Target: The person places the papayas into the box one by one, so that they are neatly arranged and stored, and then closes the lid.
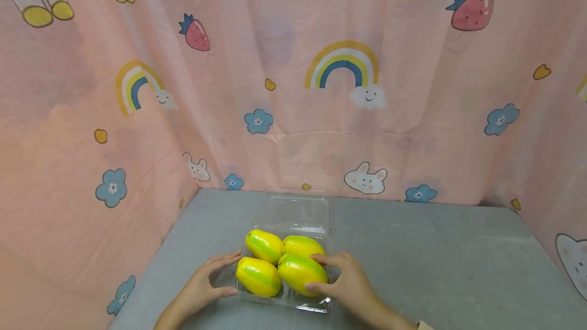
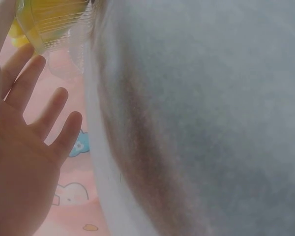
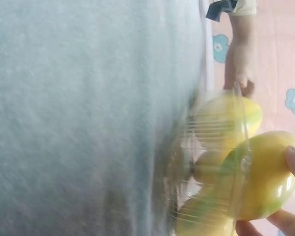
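A clear plastic clamshell box (image 1: 316,303) lies on the grey table with its lid (image 1: 293,213) folded back. Several glossy yellow-green mangoes sit in its base in two rows. My right hand (image 1: 350,284) grips the front right mango (image 1: 300,273) between thumb and fingers. In the right wrist view that mango (image 3: 265,177) stands partly above the box rim. At the box's left side is my left hand (image 1: 202,281), fingers extended and thumb apart, beside the front left mango (image 1: 259,276). The left wrist view shows the left hand's (image 2: 27,147) fingertips right at the box wall.
The grey table (image 1: 426,264) extends to both sides of the box. Behind it hangs a pink curtain (image 1: 293,157) printed with rainbows, flowers and strawberries. More curtain stands along the table's left and right sides.
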The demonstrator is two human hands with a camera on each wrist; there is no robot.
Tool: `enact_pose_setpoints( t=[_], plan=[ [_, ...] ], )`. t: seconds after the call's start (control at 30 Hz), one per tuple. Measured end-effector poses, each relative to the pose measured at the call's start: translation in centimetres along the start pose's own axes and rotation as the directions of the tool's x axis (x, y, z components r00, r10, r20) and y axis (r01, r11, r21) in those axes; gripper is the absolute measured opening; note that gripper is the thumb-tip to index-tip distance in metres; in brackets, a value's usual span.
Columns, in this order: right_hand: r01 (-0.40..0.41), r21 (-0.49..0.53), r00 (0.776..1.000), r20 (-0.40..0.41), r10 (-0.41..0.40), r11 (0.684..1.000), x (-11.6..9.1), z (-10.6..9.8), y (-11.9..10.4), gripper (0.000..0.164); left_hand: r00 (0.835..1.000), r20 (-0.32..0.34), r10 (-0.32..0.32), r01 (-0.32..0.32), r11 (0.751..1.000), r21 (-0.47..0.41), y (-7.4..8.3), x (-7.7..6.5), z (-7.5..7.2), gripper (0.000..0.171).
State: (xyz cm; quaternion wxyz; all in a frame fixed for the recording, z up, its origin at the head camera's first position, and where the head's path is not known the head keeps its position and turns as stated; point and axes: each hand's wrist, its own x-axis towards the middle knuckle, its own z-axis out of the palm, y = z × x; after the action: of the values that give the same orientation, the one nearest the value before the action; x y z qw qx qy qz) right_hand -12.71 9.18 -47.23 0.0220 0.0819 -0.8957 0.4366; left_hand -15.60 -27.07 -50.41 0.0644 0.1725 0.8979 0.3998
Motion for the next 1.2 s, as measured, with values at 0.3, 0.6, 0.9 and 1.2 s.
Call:
enact_pose_setpoints(
  t=[0.3,0.6,0.9,1.2],
  plan=[
    [0.002,-0.032,1.0,-0.013,-0.002,0.999,-0.3,1.0,0.7,0.066,1.0,-0.01,0.002,-0.002,1.0,0.0,0.0,0.1,0.0,0.074],
    [0.037,-0.129,0.999,-0.015,-0.039,0.991,-0.6,1.3,0.5,0.068,1.0,-0.012,0.003,-0.003,1.0,0.004,0.0,0.3,0.0,0.074],
    [0.083,-0.217,0.996,-0.009,-0.087,0.973,-0.6,1.8,0.9,0.068,1.0,-0.008,-0.001,0.001,1.0,-0.011,0.0,0.3,0.0,0.073],
    [0.161,-0.272,0.984,-0.032,-0.176,0.949,-1.1,2.4,1.7,0.063,1.0,-0.016,0.004,-0.004,1.0,-0.001,-0.1,0.1,0.1,0.073]
  ],
)
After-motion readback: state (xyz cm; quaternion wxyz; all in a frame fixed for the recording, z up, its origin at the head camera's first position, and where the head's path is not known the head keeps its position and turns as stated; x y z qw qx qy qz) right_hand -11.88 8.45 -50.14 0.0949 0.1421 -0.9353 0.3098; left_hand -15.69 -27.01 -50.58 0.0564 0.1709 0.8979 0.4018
